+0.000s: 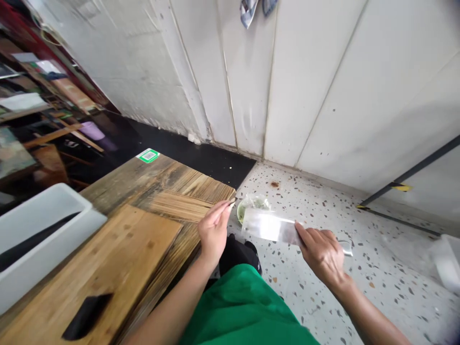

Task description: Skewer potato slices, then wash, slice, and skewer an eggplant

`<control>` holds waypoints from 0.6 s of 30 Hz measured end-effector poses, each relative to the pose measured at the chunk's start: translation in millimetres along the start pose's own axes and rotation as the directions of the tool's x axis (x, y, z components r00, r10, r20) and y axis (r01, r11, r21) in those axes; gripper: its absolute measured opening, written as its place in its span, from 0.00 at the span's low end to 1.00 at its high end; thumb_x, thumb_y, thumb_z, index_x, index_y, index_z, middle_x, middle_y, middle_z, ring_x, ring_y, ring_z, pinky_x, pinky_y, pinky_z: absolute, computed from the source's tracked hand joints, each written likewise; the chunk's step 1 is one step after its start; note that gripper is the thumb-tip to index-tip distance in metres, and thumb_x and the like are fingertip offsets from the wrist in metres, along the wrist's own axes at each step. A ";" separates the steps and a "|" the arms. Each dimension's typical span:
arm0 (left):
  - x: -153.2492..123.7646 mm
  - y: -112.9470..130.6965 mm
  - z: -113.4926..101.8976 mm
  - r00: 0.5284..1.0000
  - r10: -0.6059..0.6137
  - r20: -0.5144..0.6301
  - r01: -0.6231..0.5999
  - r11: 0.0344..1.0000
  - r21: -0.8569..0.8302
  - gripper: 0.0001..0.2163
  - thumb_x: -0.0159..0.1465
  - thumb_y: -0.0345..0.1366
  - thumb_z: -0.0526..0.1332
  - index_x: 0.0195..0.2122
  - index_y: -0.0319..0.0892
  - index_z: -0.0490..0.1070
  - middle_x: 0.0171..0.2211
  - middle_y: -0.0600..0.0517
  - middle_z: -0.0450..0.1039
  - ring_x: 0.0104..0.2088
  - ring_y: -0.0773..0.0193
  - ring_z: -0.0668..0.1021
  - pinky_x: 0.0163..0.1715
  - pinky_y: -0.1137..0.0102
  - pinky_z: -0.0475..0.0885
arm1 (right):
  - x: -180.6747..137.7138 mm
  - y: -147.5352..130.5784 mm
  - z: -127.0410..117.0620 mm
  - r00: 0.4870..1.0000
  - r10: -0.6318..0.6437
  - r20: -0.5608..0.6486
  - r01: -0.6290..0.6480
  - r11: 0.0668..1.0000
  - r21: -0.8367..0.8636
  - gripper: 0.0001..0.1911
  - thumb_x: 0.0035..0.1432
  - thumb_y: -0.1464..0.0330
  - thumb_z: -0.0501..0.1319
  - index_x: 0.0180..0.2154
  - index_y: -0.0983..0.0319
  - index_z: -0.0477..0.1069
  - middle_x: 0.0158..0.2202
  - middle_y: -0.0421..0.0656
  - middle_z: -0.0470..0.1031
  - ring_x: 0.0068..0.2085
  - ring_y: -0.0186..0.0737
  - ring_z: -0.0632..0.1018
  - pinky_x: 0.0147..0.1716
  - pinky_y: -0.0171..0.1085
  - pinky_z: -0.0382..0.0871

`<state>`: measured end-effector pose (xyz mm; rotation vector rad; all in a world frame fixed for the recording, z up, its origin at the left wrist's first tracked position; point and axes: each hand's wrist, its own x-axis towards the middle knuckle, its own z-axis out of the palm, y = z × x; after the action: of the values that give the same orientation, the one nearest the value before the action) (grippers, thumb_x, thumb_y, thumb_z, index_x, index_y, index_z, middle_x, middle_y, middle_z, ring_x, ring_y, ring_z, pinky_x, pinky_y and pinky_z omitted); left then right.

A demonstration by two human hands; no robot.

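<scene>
My right hand (321, 254) is closed round the handle of a wide shiny cleaver (269, 225), with the forefinger lying along the blade. The blade points left and hangs over a small green bowl (241, 211) lined with a clear plastic bag on the floor. My left hand (212, 230) hovers at the corner of the wooden table (168, 177), just left of the blade's tip. Its fingers are pressed together in a pinch, and whatever sits at the fingertips is too small to name.
A wooden cutting board (118, 258) lies on the table with a black object (86, 316) on it. A white tub (39, 225) stands at the left. A green apron (244, 311) covers my lap. Speckled floor spreads right, with a white container (447, 263) at the edge.
</scene>
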<state>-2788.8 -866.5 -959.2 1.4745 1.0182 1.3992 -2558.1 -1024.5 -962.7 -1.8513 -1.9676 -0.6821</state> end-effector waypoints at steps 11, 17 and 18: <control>-27.7 20.6 21.4 0.608 0.454 0.651 -0.743 0.613 0.267 0.10 0.68 0.29 0.51 0.44 0.37 0.71 0.42 0.44 0.74 0.45 0.57 0.74 0.47 0.61 0.73 | 24.0 9.0 -9.3 0.936 -0.345 -0.066 0.343 0.939 -0.034 0.17 0.60 0.79 0.59 0.52 0.71 0.67 0.29 0.42 0.76 0.29 0.35 0.71 0.32 0.39 0.62; -24.5 24.7 21.1 0.685 0.370 0.627 -0.655 0.689 0.309 0.10 0.68 0.30 0.52 0.43 0.39 0.72 0.41 0.46 0.74 0.43 0.58 0.73 0.46 0.62 0.72 | 26.0 9.3 -11.7 0.944 -0.326 -0.042 0.325 0.945 -0.028 0.17 0.62 0.77 0.57 0.53 0.66 0.68 0.32 0.42 0.78 0.30 0.34 0.74 0.32 0.38 0.62; -25.7 27.8 23.5 0.668 0.367 0.647 -0.664 0.687 0.296 0.11 0.68 0.30 0.51 0.43 0.38 0.73 0.41 0.46 0.74 0.43 0.58 0.73 0.46 0.63 0.72 | 26.3 8.8 -12.5 0.948 -0.317 -0.012 0.317 0.948 -0.020 0.17 0.63 0.77 0.56 0.53 0.64 0.69 0.32 0.42 0.78 0.30 0.33 0.74 0.33 0.38 0.62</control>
<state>-2766.3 -900.5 -941.4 2.5744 0.6026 0.9689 -2552.4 -1009.6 -936.7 -1.5451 -2.2815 -0.8032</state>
